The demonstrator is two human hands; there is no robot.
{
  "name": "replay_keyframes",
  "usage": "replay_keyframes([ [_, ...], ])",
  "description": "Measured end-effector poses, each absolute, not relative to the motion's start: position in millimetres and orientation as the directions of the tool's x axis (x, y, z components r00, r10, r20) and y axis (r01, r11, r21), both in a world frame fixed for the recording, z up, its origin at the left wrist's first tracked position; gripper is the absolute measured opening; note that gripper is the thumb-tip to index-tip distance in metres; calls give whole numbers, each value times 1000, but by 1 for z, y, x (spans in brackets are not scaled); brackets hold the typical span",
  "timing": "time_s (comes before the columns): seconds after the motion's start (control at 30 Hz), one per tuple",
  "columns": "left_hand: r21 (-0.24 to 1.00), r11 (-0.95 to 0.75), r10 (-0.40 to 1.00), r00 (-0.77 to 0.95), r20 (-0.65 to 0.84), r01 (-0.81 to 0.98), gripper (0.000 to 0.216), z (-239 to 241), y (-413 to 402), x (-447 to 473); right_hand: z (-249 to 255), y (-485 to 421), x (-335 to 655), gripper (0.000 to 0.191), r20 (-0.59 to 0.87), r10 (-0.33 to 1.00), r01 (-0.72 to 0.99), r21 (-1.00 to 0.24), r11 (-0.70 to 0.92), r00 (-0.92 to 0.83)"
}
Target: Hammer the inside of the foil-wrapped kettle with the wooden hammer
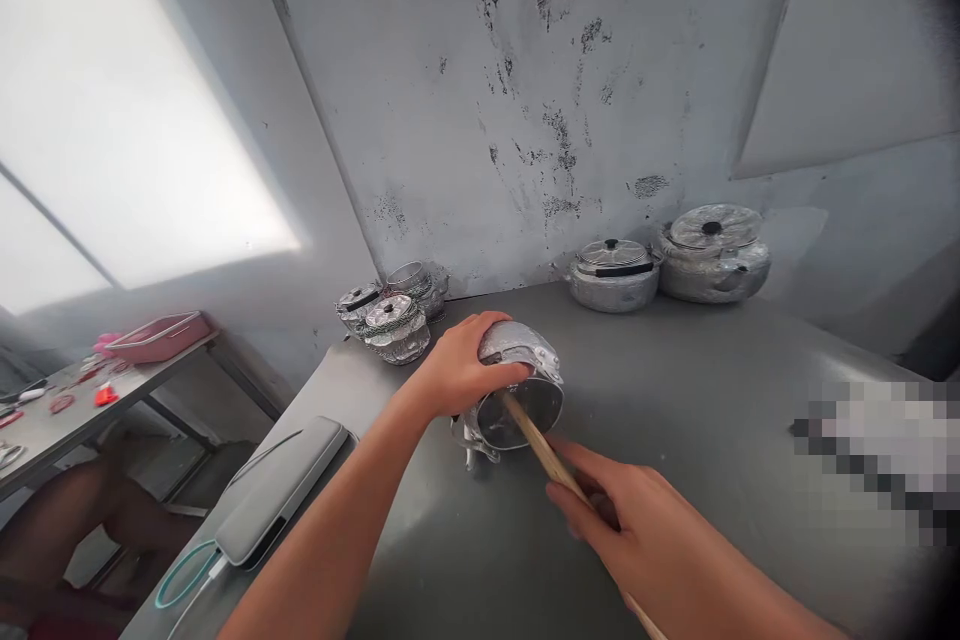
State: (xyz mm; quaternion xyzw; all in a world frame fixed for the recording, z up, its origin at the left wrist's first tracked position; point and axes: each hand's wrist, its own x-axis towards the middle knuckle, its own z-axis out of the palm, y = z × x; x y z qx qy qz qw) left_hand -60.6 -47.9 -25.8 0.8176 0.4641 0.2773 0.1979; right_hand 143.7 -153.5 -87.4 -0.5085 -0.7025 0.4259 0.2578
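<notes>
A small silvery pot (525, 345) lies tipped on its side on the grey table (450, 570), its round dark opening turned towards me. My left hand (471, 362) is closed over the pot's upper side, with the thumb along the rim. Wrapped in the fingers of my right hand (619, 510) is a wooden stick (551, 460). The far end of the stick reaches into the pot's opening, and its tip is hard to make out there. A handle or loose metal part (476, 445) shows at the pot's lower left.
Several small silvery lidded pots (396, 328) stand at the back left. Two larger ones, a low pot (613, 278) and a rounder pot (716, 255), stand by the wall. A grey case (281, 490) with a cable lies left. Beyond, a side table holds a pink basket (161, 338).
</notes>
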Motion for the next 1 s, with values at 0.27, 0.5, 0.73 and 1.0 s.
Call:
replay_keyframes([
  [0.27,610,-465,882,396,256,642,54,-25,-45,-64,-96,-157,141,31,-21,937,455,-878,150,-349],
  [0.5,622,-457,885,394,248,635,54,-25,-45,-64,-96,-157,140,30,-53,929,455,-881,129,-365],
  [0.73,615,-462,883,397,251,639,53,-25,-45,-64,-96,-157,132,33,-61,936,453,-885,111,-347],
  [1.0,613,-459,885,394,249,643,54,-26,-45,-63,-94,-157,130,36,-86,930,470,-877,99,-357],
])
